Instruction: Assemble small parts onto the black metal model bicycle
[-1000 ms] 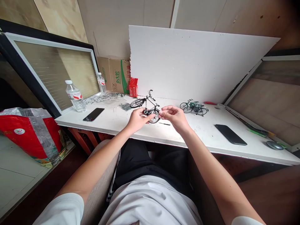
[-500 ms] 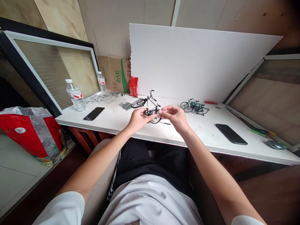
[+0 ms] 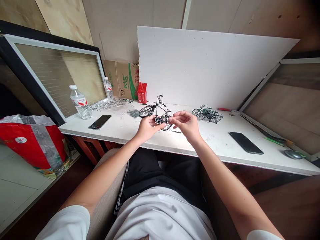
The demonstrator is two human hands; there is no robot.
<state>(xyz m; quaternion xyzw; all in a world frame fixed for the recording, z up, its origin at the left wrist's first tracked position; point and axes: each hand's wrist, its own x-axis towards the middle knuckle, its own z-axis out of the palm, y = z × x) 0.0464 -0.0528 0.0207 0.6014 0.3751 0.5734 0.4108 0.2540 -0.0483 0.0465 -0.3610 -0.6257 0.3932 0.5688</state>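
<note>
A small black model bicycle (image 3: 155, 112) is held just above the white table (image 3: 217, 140), front wheel pointing left. My left hand (image 3: 147, 126) pinches it at the rear wheel from the left. My right hand (image 3: 185, 124) pinches the same rear end from the right, fingers curled. A thin dark rod (image 3: 175, 132) lies on the table below my hands. A green model bicycle (image 3: 207, 114) stands further right.
Two phones lie on the table, one on the left (image 3: 100, 121) and one on the right (image 3: 246, 143). Two water bottles (image 3: 80, 102), wire parts (image 3: 110, 104), a red box (image 3: 142, 92), a cardboard box (image 3: 123, 80) and a white foam board (image 3: 205, 66) stand behind. A red bag (image 3: 32, 141) sits on the left.
Both hands lifted the black bicycle slightly and tilted it, with the front wheel a little higher. Nothing else moved.
</note>
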